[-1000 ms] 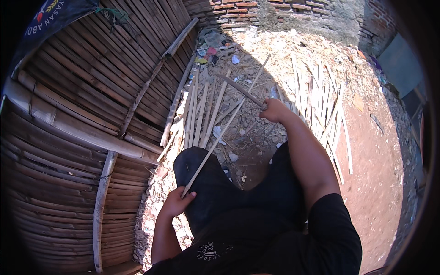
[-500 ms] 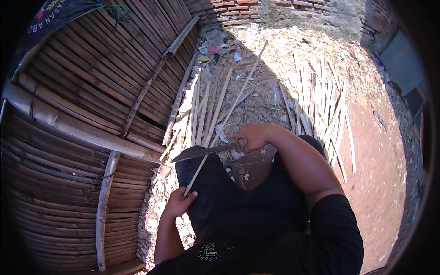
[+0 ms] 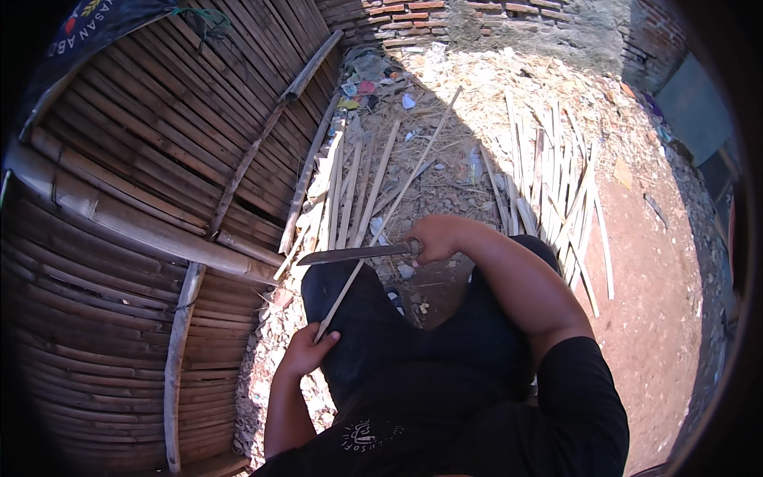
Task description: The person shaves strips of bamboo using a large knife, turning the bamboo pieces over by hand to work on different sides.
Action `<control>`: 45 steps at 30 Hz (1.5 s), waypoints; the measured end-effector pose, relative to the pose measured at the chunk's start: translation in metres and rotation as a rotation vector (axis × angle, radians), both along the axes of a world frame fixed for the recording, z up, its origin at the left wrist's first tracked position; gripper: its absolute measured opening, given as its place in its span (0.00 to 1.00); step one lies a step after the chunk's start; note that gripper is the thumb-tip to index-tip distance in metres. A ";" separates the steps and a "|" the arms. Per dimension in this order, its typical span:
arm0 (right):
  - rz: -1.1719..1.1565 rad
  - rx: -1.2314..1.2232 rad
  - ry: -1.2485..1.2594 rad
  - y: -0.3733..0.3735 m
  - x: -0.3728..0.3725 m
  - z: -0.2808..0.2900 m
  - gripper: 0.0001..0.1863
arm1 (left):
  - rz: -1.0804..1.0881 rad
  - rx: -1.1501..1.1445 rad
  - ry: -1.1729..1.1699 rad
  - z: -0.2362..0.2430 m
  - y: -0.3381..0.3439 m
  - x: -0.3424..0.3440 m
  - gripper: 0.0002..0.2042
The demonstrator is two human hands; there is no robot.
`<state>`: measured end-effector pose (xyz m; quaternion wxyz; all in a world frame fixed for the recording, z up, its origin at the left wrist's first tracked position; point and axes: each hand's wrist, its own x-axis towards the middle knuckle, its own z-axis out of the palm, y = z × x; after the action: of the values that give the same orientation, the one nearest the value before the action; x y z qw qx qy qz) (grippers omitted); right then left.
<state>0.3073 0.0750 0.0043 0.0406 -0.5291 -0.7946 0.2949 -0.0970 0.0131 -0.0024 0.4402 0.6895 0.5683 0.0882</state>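
Observation:
My left hand is closed around the near end of a long, thin bamboo strip, which slants up and away to the right over my left knee. My right hand grips the handle of a machete. Its dark blade points left and lies across the strip just above my left knee; whether the edge bites into the strip I cannot tell. The handle is mostly hidden in my fingers.
Several split bamboo strips lie on the littered ground at the left, beside a bamboo slat wall. A larger heap of strips is at the right. A brick wall stands at the far end. Wood shavings and scraps cover the ground.
The machete's tip has risen slightly, so the blade lies more level. The strip's far end has dropped a little toward me. Both hands keep their grip.

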 end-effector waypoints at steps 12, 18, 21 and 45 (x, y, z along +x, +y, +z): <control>-0.780 0.063 0.096 0.016 0.099 -0.006 0.39 | -0.027 -0.022 0.015 0.017 0.000 0.009 0.18; -0.347 0.053 0.054 0.009 0.048 0.005 0.36 | 0.002 -0.032 0.012 0.002 0.000 -0.001 0.18; -0.059 -0.069 0.006 0.001 0.006 0.005 0.32 | -0.007 -0.038 0.017 0.008 0.002 0.004 0.18; 0.111 0.001 -0.085 -0.010 -0.026 0.015 0.29 | 0.034 -0.040 -0.004 -0.005 -0.002 -0.003 0.18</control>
<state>0.2816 0.0653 0.0194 -0.0094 -0.4963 -0.8239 0.2736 -0.1003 0.0115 -0.0072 0.4535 0.6705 0.5809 0.0857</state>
